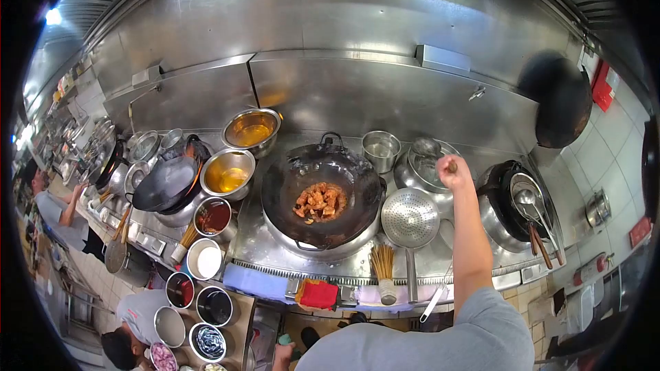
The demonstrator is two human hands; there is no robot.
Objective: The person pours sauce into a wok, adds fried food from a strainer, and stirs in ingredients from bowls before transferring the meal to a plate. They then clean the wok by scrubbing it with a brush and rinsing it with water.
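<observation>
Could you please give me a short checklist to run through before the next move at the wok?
1. Food gathered in the middle of the wok: ok.
2. Right hand closed on the ladle: ok.
3. Strainer clear of the food: ok, it lies to the right.
4. Left hand on the wok: not ok, it is down near the body.
5. Flame under the wok: cannot tell, hidden.

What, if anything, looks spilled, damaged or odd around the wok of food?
Nothing looks damaged, and the food is inside the wok. Only the steel stovetop beside it looks wet in patches, perhaps splashed, though glare makes that uncertain.
</observation>
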